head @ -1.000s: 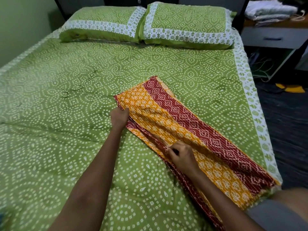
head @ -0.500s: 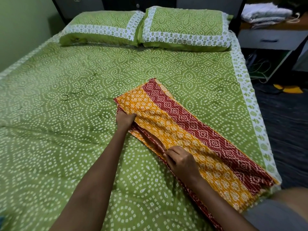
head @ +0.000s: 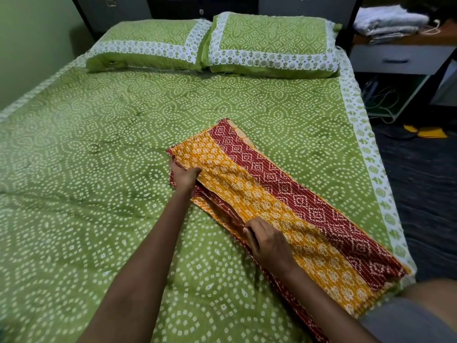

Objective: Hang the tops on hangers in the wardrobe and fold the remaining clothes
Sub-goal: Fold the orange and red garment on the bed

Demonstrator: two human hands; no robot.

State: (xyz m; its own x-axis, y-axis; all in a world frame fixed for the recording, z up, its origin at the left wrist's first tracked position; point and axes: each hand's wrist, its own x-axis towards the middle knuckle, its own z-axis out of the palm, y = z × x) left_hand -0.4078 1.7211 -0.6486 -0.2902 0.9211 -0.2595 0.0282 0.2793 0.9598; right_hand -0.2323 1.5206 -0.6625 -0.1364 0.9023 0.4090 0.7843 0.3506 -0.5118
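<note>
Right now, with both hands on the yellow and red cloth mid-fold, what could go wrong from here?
1. The yellow and red cloth reaches the bed's right border; its near end could slide off.
2. The left hand and right hand both hold the same long edge, so the far red side may bunch or fold crooked.
3. Layers under the near edge look uneven and may crease.

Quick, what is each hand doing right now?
Left hand: closed on the near edge of the orange and red cloth, at its far end.
Right hand: pinching the same edge, nearer the person.
</note>
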